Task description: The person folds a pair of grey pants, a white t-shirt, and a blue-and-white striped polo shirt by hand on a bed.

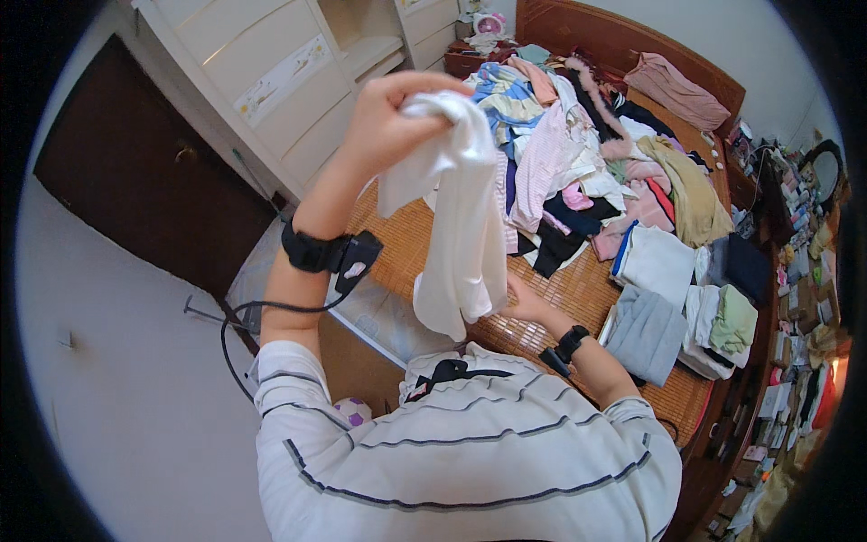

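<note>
My left hand (393,122), raised in front of me, pinches the top of a white cloth garment (467,217) that hangs down in folds. Near the garment's lower right edge is my right hand (525,301), partly hidden behind it; whether its fingers grip the cloth cannot be seen. Beyond my hands, a loose heap of mixed clothes (555,156) lies on a bed with a woven bamboo mat (399,254). To the right are folded stacks, among them a grey folded cloth (647,335), a white one with a blue edge (653,261) and a light green one (733,318).
A wooden headboard (630,34) and a pink pillow (677,91) are at the bed's far end. Cluttered small items (792,271) line the right side. A pale wardrobe (271,81) and a dark door (149,156) stand left. A ball (352,410) lies low by my left side.
</note>
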A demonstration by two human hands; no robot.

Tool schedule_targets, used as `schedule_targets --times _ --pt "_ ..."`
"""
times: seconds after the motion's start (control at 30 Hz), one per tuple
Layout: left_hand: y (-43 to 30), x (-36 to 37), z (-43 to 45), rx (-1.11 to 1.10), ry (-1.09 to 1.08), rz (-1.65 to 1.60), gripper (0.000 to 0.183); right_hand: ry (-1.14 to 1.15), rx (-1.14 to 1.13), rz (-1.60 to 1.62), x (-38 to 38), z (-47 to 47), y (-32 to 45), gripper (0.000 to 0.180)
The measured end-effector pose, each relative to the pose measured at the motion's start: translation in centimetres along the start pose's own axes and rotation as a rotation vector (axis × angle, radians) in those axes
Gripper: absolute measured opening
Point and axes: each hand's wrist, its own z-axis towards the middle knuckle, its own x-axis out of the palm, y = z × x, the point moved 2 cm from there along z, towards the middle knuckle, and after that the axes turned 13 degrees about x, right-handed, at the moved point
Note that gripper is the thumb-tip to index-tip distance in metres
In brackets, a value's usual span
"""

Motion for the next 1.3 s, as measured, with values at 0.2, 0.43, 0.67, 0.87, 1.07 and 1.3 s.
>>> schedule_targets --times 0.2,0.43,0.67,0.87,1.07,1.3 --pt "1.1 0.5 1.7 0.020 -0.217 -0.078 0.039 -0.054 0.058 0.031 0.4 3.7 0.5 0.055" --pt "13.7 -8.5 -5.9 -0.203 -0.241 0.424 0.032 0.123 0.545 0.602 -0.7 1.4 2.3 0.038" --pt "22.6 0.6 -25.3 -0.314 0.482 0.871 0.013 0.196 0.502 0.607 -3.2 -0.8 5.8 0.040" --pt "16.7 15.4 -30.4 -0.310 0.535 -0.103 0.047 0.242 0.466 0.665 -3.8 -1.6 6.4 0.044" --pt "12.8 16.3 -28.7 -0.525 0.444 -0.408 0.042 0.147 0.452 0.623 -5.2 -1.6 6.9 0.057" --pt "16.1 10.2 -28.7 -0.635 -0.087 -0.486 0.024 0.048 0.371 0.192 -9.5 -2.3 7.3 0.079"
